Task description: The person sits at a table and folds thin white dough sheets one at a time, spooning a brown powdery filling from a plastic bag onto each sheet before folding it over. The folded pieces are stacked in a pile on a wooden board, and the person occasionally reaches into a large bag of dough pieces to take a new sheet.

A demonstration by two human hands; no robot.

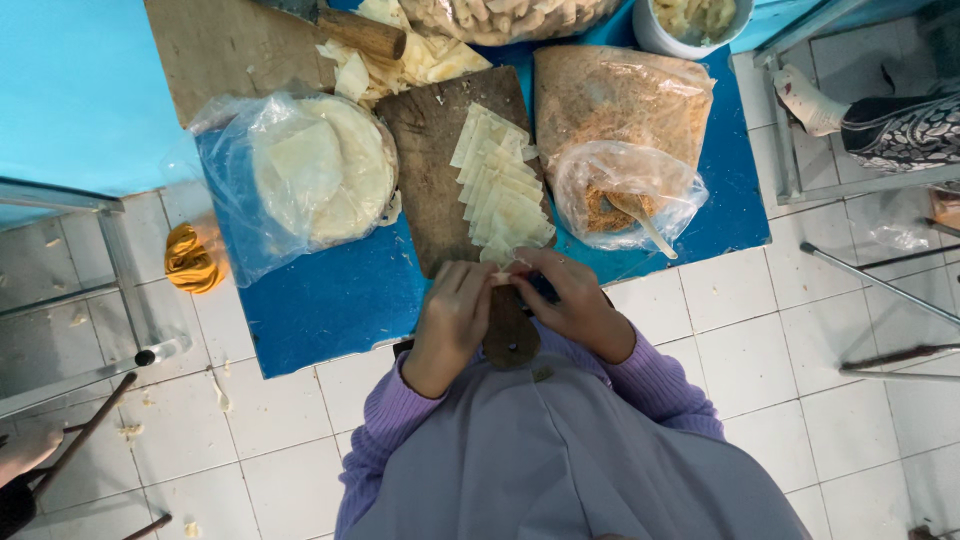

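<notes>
While both hands met at the near table point(320, 310) edge, left hand point(452, 318) and right hand point(572, 305) pinched one pale wrapper piece point(503, 272), grip closed. Beyond: wooden board point(430, 150) bearing stacked wrapper strips point(502, 195); bagged round sheets point(325, 170); crumb bag point(620, 190).

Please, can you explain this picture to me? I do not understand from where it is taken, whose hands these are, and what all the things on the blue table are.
The single picture comes from a camera worn on a person's head, looking straight down. The left hand and right hand belong to that person, in purple sleeves. Together they pinch a small pale dough piece. On the blue table lies a dark wooden board carrying a row of cut dough sheets. To its left, a plastic bag of round dough sheets. To its right, bags of brown crumbs, one with a spoon inside.
</notes>
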